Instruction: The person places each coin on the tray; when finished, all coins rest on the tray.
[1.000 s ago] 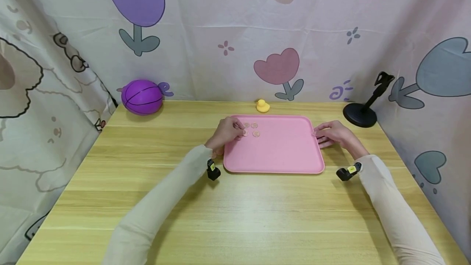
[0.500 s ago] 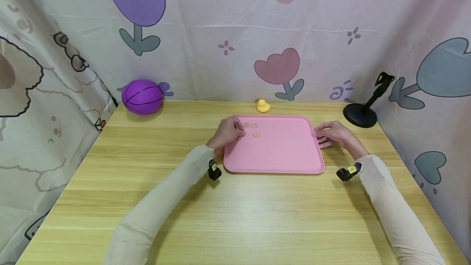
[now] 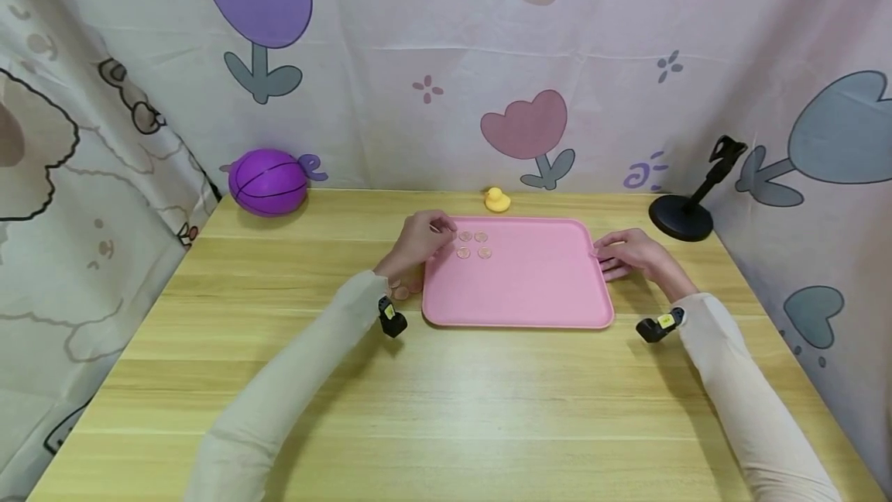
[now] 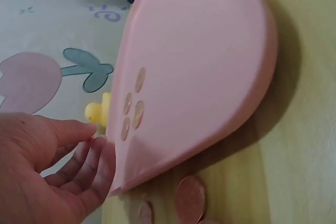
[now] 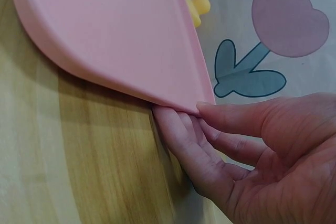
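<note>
Pink tray (image 3: 530, 285) lies near the far edge of the table (image 3: 446, 401). Four coins (image 4: 138, 115) sit two by two at the tray's far left corner; loose coins (image 4: 190, 199) lie beside its left edge. Left hand (image 3: 418, 240): at that corner, fingers loosely bent, unloaded. Right hand (image 3: 636, 254): thumb and fingers pinch the tray's right edge. Yellow duck (image 3: 497, 200): behind the far edge

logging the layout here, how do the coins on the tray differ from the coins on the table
Place: the tray coins lie inside the pink tray; the table coins lie on the wooden table, left of it.
Layout: the tray coins form a spaced two-by-two grid; the table coins sit in an irregular cluster.
Shared: both are flat, round and coppery.
</note>
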`<move>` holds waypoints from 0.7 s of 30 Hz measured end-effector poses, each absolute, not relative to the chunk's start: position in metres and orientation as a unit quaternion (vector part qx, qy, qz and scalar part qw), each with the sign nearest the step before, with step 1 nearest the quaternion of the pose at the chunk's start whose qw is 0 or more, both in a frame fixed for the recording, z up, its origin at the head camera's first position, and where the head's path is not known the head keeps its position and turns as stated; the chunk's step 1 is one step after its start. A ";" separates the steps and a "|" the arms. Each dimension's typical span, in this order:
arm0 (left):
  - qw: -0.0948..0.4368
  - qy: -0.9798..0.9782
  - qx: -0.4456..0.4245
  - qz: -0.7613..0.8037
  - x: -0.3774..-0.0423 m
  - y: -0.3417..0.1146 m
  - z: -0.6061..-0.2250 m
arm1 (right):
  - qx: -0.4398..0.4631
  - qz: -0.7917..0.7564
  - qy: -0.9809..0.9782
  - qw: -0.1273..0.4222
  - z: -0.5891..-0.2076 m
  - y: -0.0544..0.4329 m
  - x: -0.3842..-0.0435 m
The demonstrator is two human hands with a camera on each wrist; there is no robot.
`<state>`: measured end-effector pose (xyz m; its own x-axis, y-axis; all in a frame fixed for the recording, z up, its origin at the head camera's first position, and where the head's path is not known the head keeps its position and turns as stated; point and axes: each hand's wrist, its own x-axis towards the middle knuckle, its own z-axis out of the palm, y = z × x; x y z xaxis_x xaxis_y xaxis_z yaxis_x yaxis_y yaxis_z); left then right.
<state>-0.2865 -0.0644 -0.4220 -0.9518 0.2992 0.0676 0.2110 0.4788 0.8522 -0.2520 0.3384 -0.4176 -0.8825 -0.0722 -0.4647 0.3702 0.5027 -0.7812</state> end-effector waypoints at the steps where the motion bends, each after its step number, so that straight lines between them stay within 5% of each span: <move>1: 0.044 0.857 0.148 0.491 -0.287 -0.067 -0.421 | 0.088 -0.490 0.837 0.226 -0.418 0.338 -0.252; 21: 0.053 0.862 0.125 0.489 -0.290 -0.134 -0.417 | 0.090 -0.500 0.830 0.231 -0.416 0.337 -0.251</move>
